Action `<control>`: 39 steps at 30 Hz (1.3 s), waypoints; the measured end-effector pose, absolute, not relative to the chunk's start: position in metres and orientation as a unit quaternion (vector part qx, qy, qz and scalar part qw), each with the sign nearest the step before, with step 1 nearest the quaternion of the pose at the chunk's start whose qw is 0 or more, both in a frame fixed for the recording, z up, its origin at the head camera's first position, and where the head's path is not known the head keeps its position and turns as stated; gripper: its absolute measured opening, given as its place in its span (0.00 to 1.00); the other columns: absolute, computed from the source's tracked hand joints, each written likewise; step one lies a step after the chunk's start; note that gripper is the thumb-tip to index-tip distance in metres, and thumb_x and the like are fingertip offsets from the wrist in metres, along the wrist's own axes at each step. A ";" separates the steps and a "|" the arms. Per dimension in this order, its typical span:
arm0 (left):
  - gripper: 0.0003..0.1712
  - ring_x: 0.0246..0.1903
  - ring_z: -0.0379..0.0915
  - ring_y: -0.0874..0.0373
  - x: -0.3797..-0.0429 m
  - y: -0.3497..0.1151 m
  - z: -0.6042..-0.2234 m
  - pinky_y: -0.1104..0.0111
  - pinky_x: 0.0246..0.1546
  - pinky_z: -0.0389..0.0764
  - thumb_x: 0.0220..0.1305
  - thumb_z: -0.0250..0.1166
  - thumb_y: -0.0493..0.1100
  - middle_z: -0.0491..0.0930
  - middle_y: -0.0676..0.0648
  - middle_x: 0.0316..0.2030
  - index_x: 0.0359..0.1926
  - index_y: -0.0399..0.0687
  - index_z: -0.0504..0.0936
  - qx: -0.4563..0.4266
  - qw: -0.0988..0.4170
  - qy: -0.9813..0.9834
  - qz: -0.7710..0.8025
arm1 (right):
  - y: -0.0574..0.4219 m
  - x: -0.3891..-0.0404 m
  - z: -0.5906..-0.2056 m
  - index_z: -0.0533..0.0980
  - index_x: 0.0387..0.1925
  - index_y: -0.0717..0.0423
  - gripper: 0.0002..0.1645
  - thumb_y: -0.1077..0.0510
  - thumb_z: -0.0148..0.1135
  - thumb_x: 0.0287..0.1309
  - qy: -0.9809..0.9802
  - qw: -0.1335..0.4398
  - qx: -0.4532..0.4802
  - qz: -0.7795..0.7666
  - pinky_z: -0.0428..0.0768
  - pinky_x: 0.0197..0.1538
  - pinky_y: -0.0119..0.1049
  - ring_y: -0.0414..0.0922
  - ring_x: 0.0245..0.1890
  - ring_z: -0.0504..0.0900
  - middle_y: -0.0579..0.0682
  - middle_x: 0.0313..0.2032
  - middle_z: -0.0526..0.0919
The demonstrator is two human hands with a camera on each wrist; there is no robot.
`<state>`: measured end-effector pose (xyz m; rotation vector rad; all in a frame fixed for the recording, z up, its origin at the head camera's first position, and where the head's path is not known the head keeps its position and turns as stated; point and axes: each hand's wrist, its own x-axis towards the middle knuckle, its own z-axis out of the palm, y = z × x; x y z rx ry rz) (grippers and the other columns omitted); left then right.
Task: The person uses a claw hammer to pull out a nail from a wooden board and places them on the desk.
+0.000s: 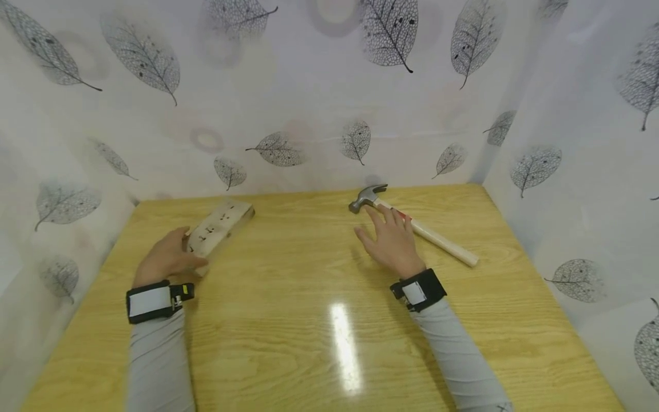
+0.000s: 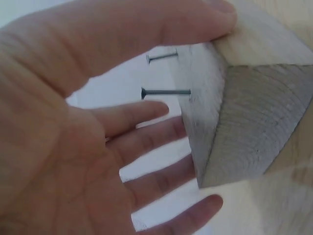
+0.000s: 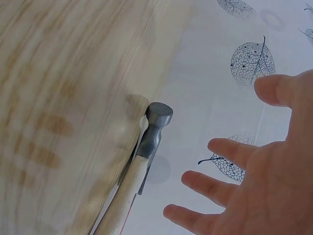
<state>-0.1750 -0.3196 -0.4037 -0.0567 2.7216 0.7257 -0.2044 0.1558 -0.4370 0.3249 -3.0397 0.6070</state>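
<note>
At the left of the table, my left hand holds the near end of a pale wooden block, thumb on one side and fingers on the other. Several nails stick out of the block; a nail shows up close in the left wrist view, its head toward the palm. My right hand hovers with spread fingers over the upper handle of a claw hammer. That hammer lies at the back right, its steel head pointing away from me. Nothing is in the right hand's grasp.
A yellow wood-grain table carries everything. Leaf-printed white sheeting rises behind the table's back edge and along both sides. Each wrist wears a black strap over a grey sleeve.
</note>
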 end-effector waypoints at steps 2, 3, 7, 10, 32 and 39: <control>0.63 0.69 0.50 0.21 -0.178 -0.311 -0.403 0.33 0.67 0.57 0.58 0.73 0.51 0.54 0.21 0.72 0.77 0.26 0.42 -0.002 0.164 0.954 0.251 | 0.157 -0.206 -0.438 0.56 0.79 0.44 0.43 0.28 0.41 0.72 -0.976 0.010 0.102 0.193 0.41 0.75 0.70 0.67 0.77 0.51 0.59 0.78 0.54; 0.63 0.69 0.50 0.22 -0.179 -0.306 -0.404 0.33 0.67 0.57 0.58 0.73 0.50 0.54 0.22 0.72 0.78 0.27 0.41 0.012 0.166 0.954 0.251 | 0.158 -0.206 -0.438 0.56 0.79 0.44 0.43 0.28 0.41 0.72 -0.976 0.009 0.101 0.193 0.41 0.75 0.71 0.67 0.77 0.51 0.60 0.78 0.54; 0.61 0.70 0.50 0.23 -0.187 -0.286 -0.408 0.33 0.67 0.59 0.56 0.72 0.41 0.56 0.24 0.73 0.79 0.32 0.42 0.060 0.167 0.950 0.258 | 0.160 -0.206 -0.438 0.56 0.79 0.45 0.44 0.29 0.42 0.72 -0.975 0.007 0.099 0.199 0.42 0.75 0.70 0.66 0.77 0.51 0.60 0.78 0.54; 0.62 0.71 0.49 0.25 -0.193 -0.267 -0.413 0.34 0.68 0.59 0.52 0.71 0.34 0.57 0.25 0.73 0.80 0.35 0.42 0.096 0.160 0.949 0.255 | 0.160 -0.205 -0.437 0.57 0.79 0.45 0.43 0.29 0.43 0.72 -0.973 0.004 0.097 0.211 0.41 0.75 0.70 0.66 0.77 0.51 0.60 0.78 0.54; 0.40 0.70 0.61 0.42 -0.188 -0.135 -0.433 0.42 0.70 0.62 0.66 0.64 0.55 0.75 0.43 0.65 0.75 0.47 0.66 0.286 0.088 0.900 0.316 | 0.169 -0.207 -0.434 0.55 0.80 0.43 0.44 0.28 0.42 0.72 -0.971 -0.003 0.093 0.222 0.45 0.75 0.68 0.64 0.76 0.54 0.60 0.77 0.57; 0.35 0.66 0.68 0.46 -0.184 -0.111 -0.440 0.41 0.69 0.63 0.62 0.67 0.55 0.81 0.48 0.59 0.69 0.50 0.75 0.320 0.051 0.901 0.289 | 0.167 -0.206 -0.434 0.56 0.79 0.44 0.43 0.29 0.43 0.72 -0.970 0.005 0.092 0.226 0.45 0.76 0.67 0.64 0.76 0.55 0.60 0.76 0.58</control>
